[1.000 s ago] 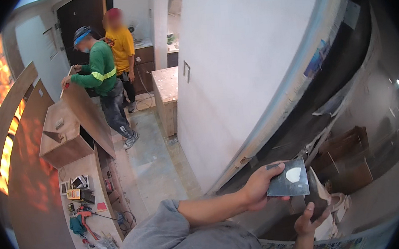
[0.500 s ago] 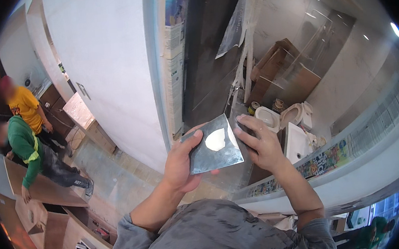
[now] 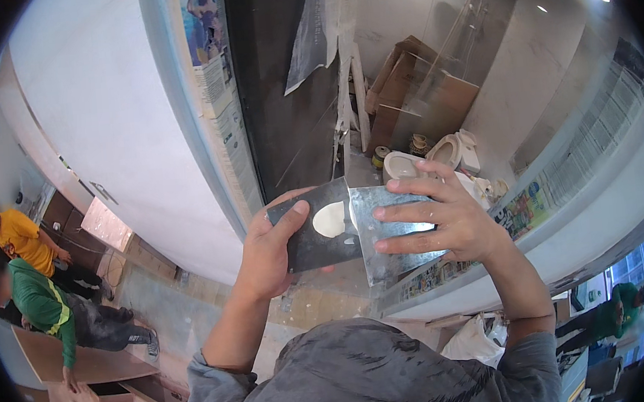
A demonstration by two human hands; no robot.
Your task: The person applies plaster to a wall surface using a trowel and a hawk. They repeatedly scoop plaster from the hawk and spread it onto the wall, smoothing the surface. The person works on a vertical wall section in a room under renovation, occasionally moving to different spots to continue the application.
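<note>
My left hand (image 3: 264,247) grips a dark, flat, square plate (image 3: 315,253), thumb on top and fingers underneath. A smooth cream-coloured dab of putty (image 3: 328,221) lies on its face. My right hand (image 3: 456,217) holds a thin, shiny, square metal sheet (image 3: 378,263), its fingers spread across the upper face; the thumb is hidden. The left edge of the sheet overlaps or meets the right side of the dark plate, beside the putty. A smaller smear shows near that edge. Both plates are in front of my chest.
A white door (image 3: 101,90) stands left, near a newspaper-covered frame (image 3: 219,96). Cardboard (image 3: 403,81) and a toilet (image 3: 450,149) are in the bathroom ahead. Two people work at left, one in a green shirt (image 3: 38,299) by a wooden board (image 3: 84,356). Another person (image 3: 611,314) is at lower right.
The metal sheet in my right hand has turned broad face up and come against the dark plate. The putty's right side now looks cut off. My view has shifted right.
</note>
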